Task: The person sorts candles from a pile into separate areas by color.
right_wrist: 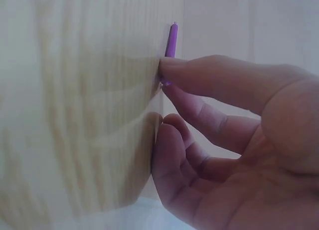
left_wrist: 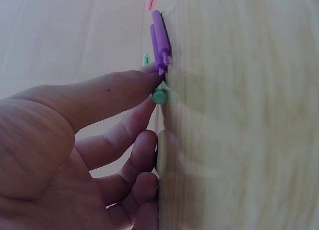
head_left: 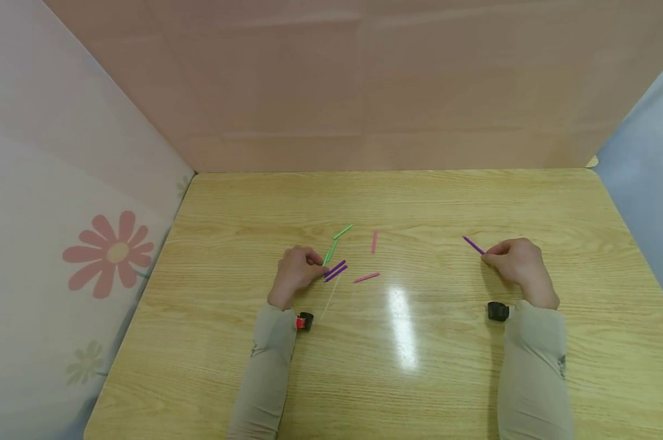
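Note:
My right hand (head_left: 518,263) pinches one end of a slim purple stick (head_left: 473,245), candle-like with a small nub at the tip, between thumb and index finger low over the table. The right wrist view shows this purple stick (right_wrist: 171,40) passing behind the thumb. My left hand (head_left: 298,272) has its thumb and index finger around the near end of a green stick (left_wrist: 159,97), the thumb tip touching two purple sticks (head_left: 336,271) lying side by side. Other fingers of the left hand curl loosely against the tabletop. Another green stick (head_left: 343,231) lies beyond.
Two pink sticks (head_left: 374,241) (head_left: 366,277) lie apart right of the green and purple ones. A faint pale line (head_left: 331,296) shows on the wooden table (head_left: 419,397). Behind stands a brownish cloth wall (head_left: 364,85); a flowered sheet (head_left: 34,183) hangs at left.

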The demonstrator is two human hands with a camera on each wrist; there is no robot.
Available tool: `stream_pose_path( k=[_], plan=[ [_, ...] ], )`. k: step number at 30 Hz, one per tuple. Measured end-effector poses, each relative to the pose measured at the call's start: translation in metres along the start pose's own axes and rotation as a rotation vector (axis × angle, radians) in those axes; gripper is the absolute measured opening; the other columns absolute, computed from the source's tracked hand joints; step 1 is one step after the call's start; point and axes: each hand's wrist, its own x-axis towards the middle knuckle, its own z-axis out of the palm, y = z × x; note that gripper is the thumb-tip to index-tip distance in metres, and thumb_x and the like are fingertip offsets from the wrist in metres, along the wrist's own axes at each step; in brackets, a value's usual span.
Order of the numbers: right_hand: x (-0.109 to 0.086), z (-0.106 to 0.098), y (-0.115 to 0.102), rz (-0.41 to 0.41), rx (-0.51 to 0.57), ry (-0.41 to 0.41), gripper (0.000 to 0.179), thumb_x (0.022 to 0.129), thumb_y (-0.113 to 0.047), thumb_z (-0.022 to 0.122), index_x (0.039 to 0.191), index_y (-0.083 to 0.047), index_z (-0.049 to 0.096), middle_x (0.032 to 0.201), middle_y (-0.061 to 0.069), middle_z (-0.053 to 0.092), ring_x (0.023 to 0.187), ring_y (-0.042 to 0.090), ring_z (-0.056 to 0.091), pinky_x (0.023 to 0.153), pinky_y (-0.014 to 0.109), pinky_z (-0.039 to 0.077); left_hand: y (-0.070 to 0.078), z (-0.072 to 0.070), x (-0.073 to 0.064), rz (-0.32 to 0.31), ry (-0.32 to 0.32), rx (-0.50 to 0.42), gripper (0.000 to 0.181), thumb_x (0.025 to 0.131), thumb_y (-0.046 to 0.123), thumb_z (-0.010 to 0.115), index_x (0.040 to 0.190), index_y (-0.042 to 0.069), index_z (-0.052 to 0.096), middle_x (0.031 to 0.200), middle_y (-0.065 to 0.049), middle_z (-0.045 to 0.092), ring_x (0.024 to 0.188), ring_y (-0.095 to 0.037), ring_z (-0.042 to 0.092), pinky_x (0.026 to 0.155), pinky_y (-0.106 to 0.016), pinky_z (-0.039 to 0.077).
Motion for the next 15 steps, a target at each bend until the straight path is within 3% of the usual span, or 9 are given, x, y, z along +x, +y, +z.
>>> stream_pose_path(
  k=[8,12,15],
  plan=[
    [-0.0026,-0.0051,-0.0019,0.003,0.026,-0.016,0.041,0.094,-0.03,0.06,0.107,0.008,0.064,0.1,0.026,0.066,0.09,0.035,0.056,0.069,0.035,0.04,-0.0015,0.0014,0.0009,-0.003,0.001,-0.009,0.018,0.079,0.026,0.079,0.084,0.01,0.072,0.097,-0.009,0.062,0.1,-0.029,0.051,0.097,-0.051,0.033],
    [-0.0053,-0.0064,-0.0049,-0.031,0.06,0.026,0.043,0.095,-0.033,0.059,0.108,0.007,0.064,0.104,0.029,0.066,0.091,0.036,0.058,0.068,0.032,0.039,-0.0025,0.0016,0.001,0.008,0.005,0.004,0.017,0.079,0.026,0.078,0.084,0.011,0.071,0.096,-0.008,0.062,0.097,-0.028,0.053,0.093,-0.048,0.035],
    [-0.0057,-0.0066,-0.0054,-0.063,0.071,0.066,0.039,0.094,-0.032,0.06,0.105,0.005,0.065,0.097,0.025,0.068,0.082,0.027,0.059,0.066,0.029,0.04,-0.0022,0.0014,0.0009,0.014,0.006,0.007,0.017,0.079,0.025,0.078,0.084,0.01,0.071,0.096,-0.008,0.062,0.097,-0.028,0.053,0.092,-0.048,0.036]
  ],
)
